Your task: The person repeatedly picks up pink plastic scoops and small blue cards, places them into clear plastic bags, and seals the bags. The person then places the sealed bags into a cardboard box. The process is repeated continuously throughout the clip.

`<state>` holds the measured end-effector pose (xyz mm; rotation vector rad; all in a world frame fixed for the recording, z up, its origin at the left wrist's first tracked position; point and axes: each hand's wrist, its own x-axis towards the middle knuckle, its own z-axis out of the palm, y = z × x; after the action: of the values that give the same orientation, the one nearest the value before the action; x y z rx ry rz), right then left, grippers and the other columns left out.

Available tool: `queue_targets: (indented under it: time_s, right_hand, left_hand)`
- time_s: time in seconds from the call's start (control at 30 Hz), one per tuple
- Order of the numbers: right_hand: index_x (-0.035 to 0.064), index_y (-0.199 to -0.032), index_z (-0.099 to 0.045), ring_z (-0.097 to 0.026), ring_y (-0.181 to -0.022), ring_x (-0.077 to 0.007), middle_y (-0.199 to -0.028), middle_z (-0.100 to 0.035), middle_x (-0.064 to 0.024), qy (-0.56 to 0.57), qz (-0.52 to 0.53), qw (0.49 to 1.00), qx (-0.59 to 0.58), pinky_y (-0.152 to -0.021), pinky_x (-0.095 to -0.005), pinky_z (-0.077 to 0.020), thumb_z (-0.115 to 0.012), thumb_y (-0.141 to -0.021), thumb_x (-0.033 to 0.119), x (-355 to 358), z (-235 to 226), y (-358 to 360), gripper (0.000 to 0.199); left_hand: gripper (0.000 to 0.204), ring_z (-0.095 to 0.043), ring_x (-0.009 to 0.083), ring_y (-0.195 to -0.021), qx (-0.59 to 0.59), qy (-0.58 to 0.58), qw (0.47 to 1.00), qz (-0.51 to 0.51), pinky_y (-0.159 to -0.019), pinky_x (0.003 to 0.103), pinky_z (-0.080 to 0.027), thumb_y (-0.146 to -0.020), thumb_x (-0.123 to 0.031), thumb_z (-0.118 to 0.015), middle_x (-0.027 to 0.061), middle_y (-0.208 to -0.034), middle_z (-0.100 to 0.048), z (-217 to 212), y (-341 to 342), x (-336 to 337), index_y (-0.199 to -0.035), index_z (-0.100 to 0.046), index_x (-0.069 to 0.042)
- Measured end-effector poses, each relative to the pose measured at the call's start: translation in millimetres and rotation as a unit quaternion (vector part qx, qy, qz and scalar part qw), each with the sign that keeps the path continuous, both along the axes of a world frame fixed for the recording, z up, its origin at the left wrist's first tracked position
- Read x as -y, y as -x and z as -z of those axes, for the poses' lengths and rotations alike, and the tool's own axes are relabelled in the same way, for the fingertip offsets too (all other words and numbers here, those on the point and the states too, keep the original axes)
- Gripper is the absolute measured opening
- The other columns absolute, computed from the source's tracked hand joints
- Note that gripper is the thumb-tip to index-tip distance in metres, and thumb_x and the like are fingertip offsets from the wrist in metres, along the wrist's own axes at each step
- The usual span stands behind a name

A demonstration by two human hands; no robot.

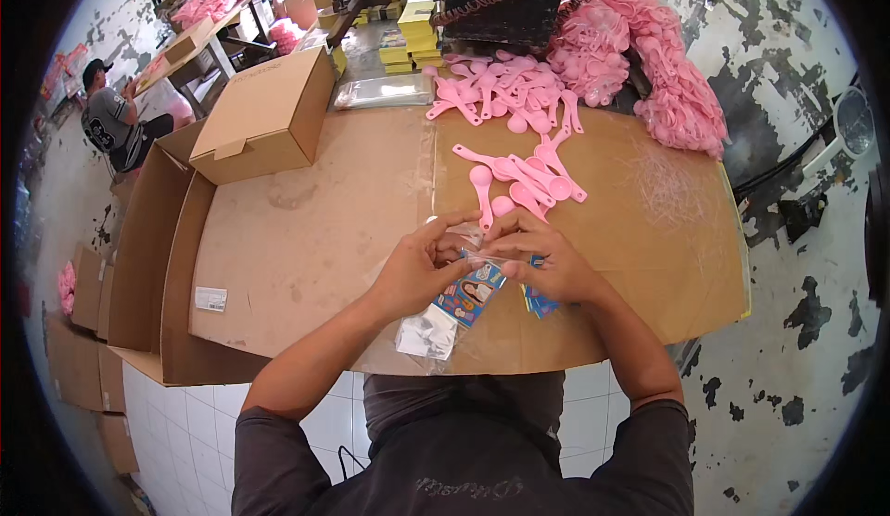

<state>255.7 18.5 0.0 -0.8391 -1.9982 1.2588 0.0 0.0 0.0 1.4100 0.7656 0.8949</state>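
Note:
Close to the table's front edge, my two hands meet over a small clear plastic bag (475, 258) with a blue printed card (471, 295) in or under it. My left hand (417, 270) pinches the bag's top edge from one side. The fingers of my right hand (545, 261) are closed on the other side of that edge. More blue cards (540, 305) lie partly hidden beneath my right hand. A white packet or stack of slips (427, 334) rests below my left hand. Just beyond my fingers lie several loose pink measuring spoons (524, 178).
A larger heap of pink spoons (501, 89) and bulging bags of them (663, 62) sit at the back. A closed carton (255, 113) stands at the left, beside an open cardboard box (153, 256). Clear plastic sleeves (385, 91) lie behind. Another person (111, 122) sits far left.

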Motion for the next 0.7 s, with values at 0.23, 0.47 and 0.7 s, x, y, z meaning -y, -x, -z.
queue_targets:
  time_s: [0.23,0.47,0.7]
  right_hand:
    - [0.0055,-0.110,-0.077,-0.057,-0.114,-0.0320,-0.120,-0.063,-0.0143,-0.352,0.284,0.866,0.215,-0.098,-0.0457,-0.0450,-0.069,-0.095,0.024,-39,1,-24,0.025]
    - [0.0038,-0.113,-0.074,-0.059,-0.116,-0.0301,-0.120,-0.066,-0.0132,-0.362,0.307,0.845,0.246,-0.099,-0.0440,-0.0452,-0.068,-0.095,0.014,-41,-3,-18,0.021]
    - [-0.0001,-0.112,-0.072,-0.069,-0.095,-0.0173,-0.105,-0.075,-0.0103,-0.139,0.177,0.974,-0.003,-0.082,-0.0316,-0.0531,-0.067,-0.098,0.008,-4,-36,-13,0.017]
  left_hand:
    - [0.052,-0.070,0.0096,-0.099,0.063,0.039,0.997,-0.020,-0.084,0.025,-0.058,-0.099,0.003,-0.067,0.0089,-0.115,-0.073,-6,-7,0,-0.149,-0.049,0.001]
    - [0.047,-0.070,0.0121,-0.104,0.058,0.048,0.997,-0.033,-0.086,0.025,-0.059,-0.099,0.003,-0.067,0.0119,-0.122,-0.072,-8,4,-4,-0.144,-0.053,0.002]
    - [0.047,-0.070,0.0104,-0.103,0.054,0.000,0.998,-0.038,-0.085,0.025,-0.059,-0.099,0.002,-0.069,0.0098,-0.117,-0.073,-4,6,-7,-0.143,-0.054,0.001]
